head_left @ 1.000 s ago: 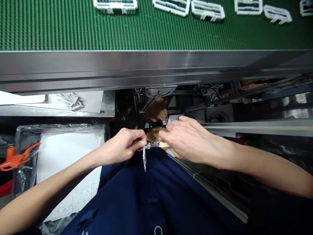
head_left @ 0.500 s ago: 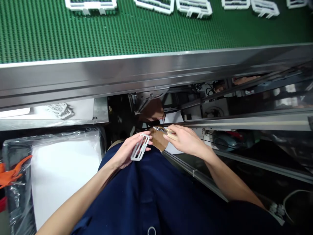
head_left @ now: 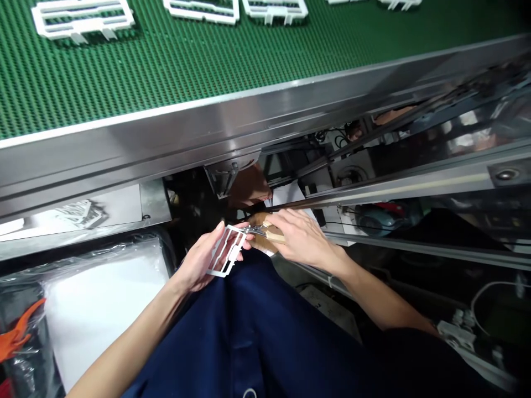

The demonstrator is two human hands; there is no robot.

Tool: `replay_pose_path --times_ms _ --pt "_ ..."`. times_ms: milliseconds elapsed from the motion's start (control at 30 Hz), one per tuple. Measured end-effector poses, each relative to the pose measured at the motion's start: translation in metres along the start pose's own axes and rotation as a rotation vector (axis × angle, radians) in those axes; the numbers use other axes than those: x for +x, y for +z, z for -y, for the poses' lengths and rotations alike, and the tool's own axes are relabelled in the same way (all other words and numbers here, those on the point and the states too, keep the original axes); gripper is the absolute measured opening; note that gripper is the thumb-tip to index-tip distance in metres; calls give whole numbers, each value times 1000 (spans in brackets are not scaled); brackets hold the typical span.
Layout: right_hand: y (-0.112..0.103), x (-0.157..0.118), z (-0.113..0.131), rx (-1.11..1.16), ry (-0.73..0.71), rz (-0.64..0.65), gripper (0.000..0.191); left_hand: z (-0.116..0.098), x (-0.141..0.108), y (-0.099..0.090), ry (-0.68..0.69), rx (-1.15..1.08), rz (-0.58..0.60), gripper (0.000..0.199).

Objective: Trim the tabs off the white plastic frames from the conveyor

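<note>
A white plastic frame (head_left: 227,251) with long slots is held tilted in my left hand (head_left: 202,255), in front of my dark blue clothing. My right hand (head_left: 299,236) is wrapped round the pale handles of a pair of pliers-like cutters (head_left: 271,233). The metal jaws of the cutters meet the upper right corner of the frame. Whether the jaws are closed on the plastic is too small to tell.
Several white frames (head_left: 85,21) lie on the green conveyor belt (head_left: 136,72) behind a metal rail (head_left: 186,124). At left are a padded bin with white sheet (head_left: 103,298) and an orange tool (head_left: 19,334). Metal bars (head_left: 394,190) run along the right.
The cutters in my right hand have moved left to the frame's corner. My left hand has turned the frame to show more of its face. The view has tilted, and the belt's frames appear further left.
</note>
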State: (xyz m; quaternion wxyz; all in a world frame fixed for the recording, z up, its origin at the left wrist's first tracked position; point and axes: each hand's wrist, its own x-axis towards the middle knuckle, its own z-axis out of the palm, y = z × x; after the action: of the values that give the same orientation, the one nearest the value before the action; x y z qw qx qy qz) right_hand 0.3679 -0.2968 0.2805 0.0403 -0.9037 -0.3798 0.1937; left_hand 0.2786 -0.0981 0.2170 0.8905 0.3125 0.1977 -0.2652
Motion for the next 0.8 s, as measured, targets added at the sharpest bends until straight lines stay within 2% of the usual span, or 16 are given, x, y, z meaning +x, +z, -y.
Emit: replay_pose_path --times_ms 367,433,567,633,700,733,800 --pt "-3 -6 5 1 -27 -58 18 2 -3 2 -14 -46 11 47" --pt "-3 -5 5 91 24 -41 18 2 -2 3 -11 -65 20 47" --pt "7 1 -1 436 222 -47 28 2 -4 2 2 -52 -8 47" --pt "13 -1 -4 587 314 -87 32 1 -5 6 20 114 -37 50" --pt "15 -11 -4 653 378 -137 29 -4 -2 14 70 448 11 51" --pt "14 -18 -4 632 405 -181 25 -9 3 21 111 696 99 48" --pt "7 -29 -9 468 455 -277 19 -25 22 39 187 916 334 36"
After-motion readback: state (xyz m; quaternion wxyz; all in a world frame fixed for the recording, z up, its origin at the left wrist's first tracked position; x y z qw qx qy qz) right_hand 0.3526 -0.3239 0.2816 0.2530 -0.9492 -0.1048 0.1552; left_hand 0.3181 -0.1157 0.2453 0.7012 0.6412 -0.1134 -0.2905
